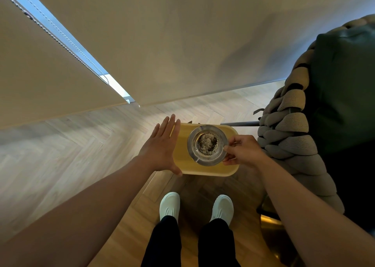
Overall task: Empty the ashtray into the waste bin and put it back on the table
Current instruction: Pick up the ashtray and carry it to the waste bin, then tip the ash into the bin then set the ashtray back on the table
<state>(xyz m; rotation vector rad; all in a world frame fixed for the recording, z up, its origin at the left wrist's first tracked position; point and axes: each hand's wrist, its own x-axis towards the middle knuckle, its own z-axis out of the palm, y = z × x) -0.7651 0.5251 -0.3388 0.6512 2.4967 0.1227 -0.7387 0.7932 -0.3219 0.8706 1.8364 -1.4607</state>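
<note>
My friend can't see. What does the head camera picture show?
A person's right hand pinches the rim of a round metal ashtray full of ash on a small yellow table, while the open left hand rests at its edge.

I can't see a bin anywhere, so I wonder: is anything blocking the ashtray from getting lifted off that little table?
Nothing visible blocks it. The right hand already pinches the ashtray rim, and the left hand lies flat at the table edge, clear of it. No bin is in view.

L hand [162,145] flat; R hand [244,151] pinching.
</note>
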